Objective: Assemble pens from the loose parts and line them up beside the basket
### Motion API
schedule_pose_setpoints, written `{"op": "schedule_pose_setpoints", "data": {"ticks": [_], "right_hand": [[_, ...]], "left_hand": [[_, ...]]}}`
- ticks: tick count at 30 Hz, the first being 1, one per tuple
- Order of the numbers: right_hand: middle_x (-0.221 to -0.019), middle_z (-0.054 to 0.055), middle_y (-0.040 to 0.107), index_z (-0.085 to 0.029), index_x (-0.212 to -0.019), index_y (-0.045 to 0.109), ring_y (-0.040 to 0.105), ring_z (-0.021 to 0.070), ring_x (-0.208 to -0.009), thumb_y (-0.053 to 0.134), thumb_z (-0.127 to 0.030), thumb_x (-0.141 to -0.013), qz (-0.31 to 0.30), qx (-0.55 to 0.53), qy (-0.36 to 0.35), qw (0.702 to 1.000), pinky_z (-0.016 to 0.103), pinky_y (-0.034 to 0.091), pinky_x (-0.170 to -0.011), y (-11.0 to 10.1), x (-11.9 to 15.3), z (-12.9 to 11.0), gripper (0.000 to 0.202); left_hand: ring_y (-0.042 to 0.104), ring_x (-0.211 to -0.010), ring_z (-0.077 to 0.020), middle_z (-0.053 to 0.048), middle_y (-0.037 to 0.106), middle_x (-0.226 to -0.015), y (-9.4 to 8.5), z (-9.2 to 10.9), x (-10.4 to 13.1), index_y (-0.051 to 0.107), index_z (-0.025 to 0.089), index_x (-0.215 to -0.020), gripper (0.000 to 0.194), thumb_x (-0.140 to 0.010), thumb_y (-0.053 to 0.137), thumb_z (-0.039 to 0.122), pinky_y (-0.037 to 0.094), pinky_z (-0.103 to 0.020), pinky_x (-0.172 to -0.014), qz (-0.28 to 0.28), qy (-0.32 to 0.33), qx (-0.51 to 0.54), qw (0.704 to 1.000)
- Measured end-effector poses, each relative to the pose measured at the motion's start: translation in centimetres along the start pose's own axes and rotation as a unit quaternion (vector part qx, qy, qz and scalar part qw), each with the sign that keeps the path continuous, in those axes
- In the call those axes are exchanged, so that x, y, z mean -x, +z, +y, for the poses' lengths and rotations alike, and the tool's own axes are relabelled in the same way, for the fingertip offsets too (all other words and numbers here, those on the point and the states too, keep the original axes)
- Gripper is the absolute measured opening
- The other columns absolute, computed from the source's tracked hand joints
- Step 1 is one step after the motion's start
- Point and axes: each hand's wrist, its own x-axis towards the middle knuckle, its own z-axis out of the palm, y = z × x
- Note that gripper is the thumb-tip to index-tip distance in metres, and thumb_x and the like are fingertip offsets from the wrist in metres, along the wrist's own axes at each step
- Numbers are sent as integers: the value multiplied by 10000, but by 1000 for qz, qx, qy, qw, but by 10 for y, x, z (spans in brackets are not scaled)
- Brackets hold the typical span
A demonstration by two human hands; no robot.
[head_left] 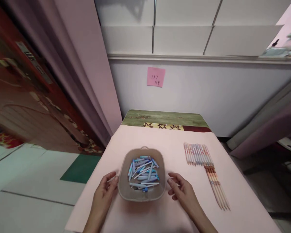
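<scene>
A translucent square basin [142, 196] rests on the pink-covered table, holding several blue, white and grey pens [145, 171] in a jumbled heap. At its left side is my left hand [106, 191], fingers curved and apart, the tips close to the rim. On the opposite side my right hand [181, 192] has its fingers loosely bent and spread beside the wall, with nothing in it. Whether the fingertips touch the basin is hard to tell. To the right lie a row of patterned pens [198, 154] and, below it, several orange-and-cream pens [217, 188] side by side.
The table [174, 216] has a green patterned far edge [165, 116] against a white wall. A pink note [156, 77] is stuck on that wall. Curtains hang left and right, and a red door [38, 97] is at the left.
</scene>
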Motion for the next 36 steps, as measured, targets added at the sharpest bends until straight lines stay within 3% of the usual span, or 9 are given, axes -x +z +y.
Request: {"op": "schedule_pose_setpoints", "data": {"ticks": [4,8,13,17,22,29,33,36], "right_hand": [[-976,96,654,-172,-1164,572,647,161,-598,595,-582,-773,-26,20,-5,999,259,501,-467,10,-3,-5,567],[-873,60,650,-173,-1148,587,609,141,-565,586,-549,-794,-52,21,-22,998,250,497,-463,19,-5,-5,516],[-717,18,630,-163,-1172,588,542,117,-512,571,-491,-817,-31,13,-60,998,227,462,-467,22,-10,-11,484],[-686,17,626,-150,-1149,607,539,126,-503,553,-475,-820,-3,29,-79,996,233,456,-476,20,-26,-23,466],[-656,11,630,-153,-1138,628,542,133,-490,538,-477,-812,27,53,-101,993,230,450,-471,18,-41,-29,469],[-660,12,639,-155,-1148,624,543,138,-504,534,-483,-829,22,61,-100,993,234,444,-485,22,-36,-17,467],[-779,45,689,-155,-1179,604,595,156,-568,546,-514,-822,12,76,-99,992,245,467,-514,20,-37,-15,509],[-900,79,709,-148,-1188,595,639,172,-634,568,-546,-801,55,98,-101,988,274,506,-583,9,-39,-13,556]], "left_hand": [[644,-976,-269,-132,644,-1179,5,2,-4,597,172,-1127,582,-715,613,585,504,-394,-868,-23,-4,-34,999],[639,-994,-261,-134,659,-1162,10,1,-3,602,158,-1107,549,-720,623,547,514,-355,-844,-61,-3,-21,998],[649,-934,-238,-94,696,-1078,20,4,-8,600,180,-1141,473,-772,587,475,517,-327,-793,-93,35,-11,995],[640,-906,-224,-90,696,-1051,33,12,-24,616,166,-1127,441,-794,574,451,502,-320,-794,-88,78,-11,993],[645,-833,-201,-80,708,-1001,45,15,-36,626,160,-1117,443,-787,580,452,503,-297,-739,-67,83,22,994],[646,-835,-199,-82,710,-1016,42,7,-29,637,161,-1097,422,-783,583,439,502,-303,-744,-61,81,11,995],[648,-840,-209,-98,702,-1016,40,5,-30,623,148,-1088,447,-764,597,454,510,-321,-741,-58,70,12,996],[636,-869,-210,-113,674,-1053,34,14,-32,595,149,-1091,453,-759,608,456,506,-329,-761,-7,78,-2,997]]}}
